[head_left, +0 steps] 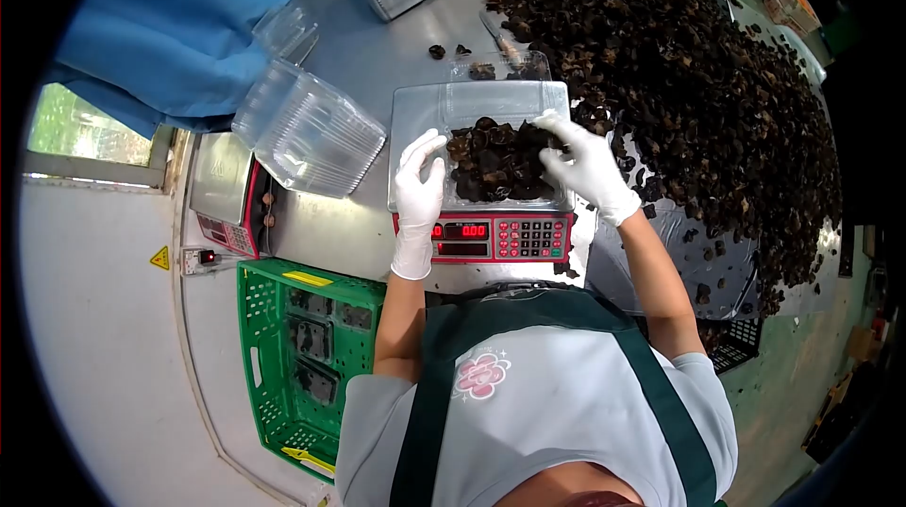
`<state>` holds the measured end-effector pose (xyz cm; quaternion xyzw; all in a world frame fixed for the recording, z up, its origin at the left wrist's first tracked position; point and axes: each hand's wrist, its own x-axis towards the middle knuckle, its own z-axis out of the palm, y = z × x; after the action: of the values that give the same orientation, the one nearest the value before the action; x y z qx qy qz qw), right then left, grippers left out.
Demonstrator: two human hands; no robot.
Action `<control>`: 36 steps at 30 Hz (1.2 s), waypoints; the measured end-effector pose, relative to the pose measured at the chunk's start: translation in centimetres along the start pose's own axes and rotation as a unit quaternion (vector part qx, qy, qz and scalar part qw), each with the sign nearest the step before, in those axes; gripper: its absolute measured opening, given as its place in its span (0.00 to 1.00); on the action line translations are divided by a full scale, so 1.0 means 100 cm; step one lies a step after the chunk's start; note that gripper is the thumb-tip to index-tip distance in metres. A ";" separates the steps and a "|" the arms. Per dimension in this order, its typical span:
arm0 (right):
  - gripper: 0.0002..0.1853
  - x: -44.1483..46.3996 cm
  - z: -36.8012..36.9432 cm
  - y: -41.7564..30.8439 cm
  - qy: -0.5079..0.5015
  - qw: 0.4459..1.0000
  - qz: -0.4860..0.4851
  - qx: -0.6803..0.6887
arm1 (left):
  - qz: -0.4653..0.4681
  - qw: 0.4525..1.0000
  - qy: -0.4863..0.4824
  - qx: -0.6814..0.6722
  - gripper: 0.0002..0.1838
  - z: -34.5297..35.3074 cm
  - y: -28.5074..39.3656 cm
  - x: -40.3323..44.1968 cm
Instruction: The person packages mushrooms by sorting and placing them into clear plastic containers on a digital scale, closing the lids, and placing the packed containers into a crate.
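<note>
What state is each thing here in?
Left hand: gloved, open
Right hand: gloved, open
Clear container: open, holding dark pieces
Scale: on, red digits lit
Stacked containers: nested
Green crate: holding dark packs
Large pile: loose, spread out

A smooth white wall [104, 280] spans the left beneath a bright glass window [94, 129], with greenish floor [783, 394] lower right.

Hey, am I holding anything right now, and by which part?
Can't tell for sure: your left hand is at the left side of the clear tray, your right hand at its right, but no definite grip shows.
</note>
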<state>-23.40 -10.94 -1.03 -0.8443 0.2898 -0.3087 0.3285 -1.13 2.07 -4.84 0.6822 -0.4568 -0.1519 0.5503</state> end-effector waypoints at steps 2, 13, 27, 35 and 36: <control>0.22 -0.002 -0.001 -0.011 -0.037 0.996 0.006 -0.082 | 0.002 1.000 0.003 0.009 0.17 -0.003 0.000 -0.001; 0.17 -0.091 -0.015 0.091 0.027 0.952 0.220 -0.212 | -0.050 0.996 0.070 -0.038 0.17 -0.035 -0.022 0.007; 0.10 -0.155 0.009 0.117 0.076 0.936 0.283 -0.195 | -0.150 0.985 -0.010 -0.080 0.19 -0.030 -0.015 0.054; 0.16 -0.138 0.003 0.117 0.102 0.937 0.207 -0.262 | -0.227 0.959 -0.060 -0.161 0.22 0.004 -0.030 0.092; 0.16 -0.136 0.003 0.118 0.092 0.935 0.220 -0.263 | -0.236 0.953 -0.057 -0.180 0.22 0.007 -0.033 0.097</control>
<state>-35.27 -8.71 -14.32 -0.7837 0.5680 -0.2175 0.1263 5.08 -6.11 -5.11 0.6505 -0.2781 -0.3960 0.5854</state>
